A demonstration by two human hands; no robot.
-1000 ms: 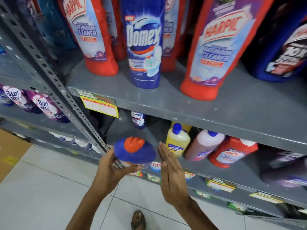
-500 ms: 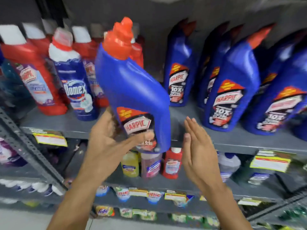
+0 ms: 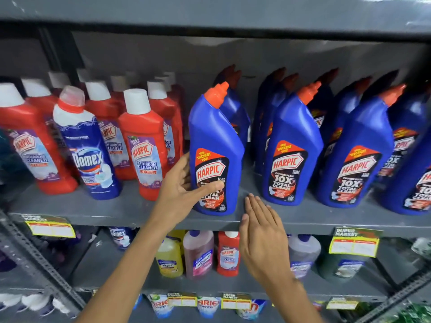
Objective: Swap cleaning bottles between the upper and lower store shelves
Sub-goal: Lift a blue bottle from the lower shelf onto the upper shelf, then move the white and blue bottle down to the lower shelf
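Head view: left hand [image 3: 184,190] gripping blue "HARPIC 10X TOTAL CLEAN" bottle [image 3: 214,150], right hand [image 3: 261,231] open, empty.

Rear blue bottles [image 3: 233,108] hide behind front ones; price tags [image 3: 354,245] blur unreadably.

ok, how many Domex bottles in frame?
2. One Domex bottle stands on the upper shelf among red Harpic bottles, left of the held blue Harpic bottle; a second Domex bottle sits back left on the lower shelf. Others may be hidden behind.
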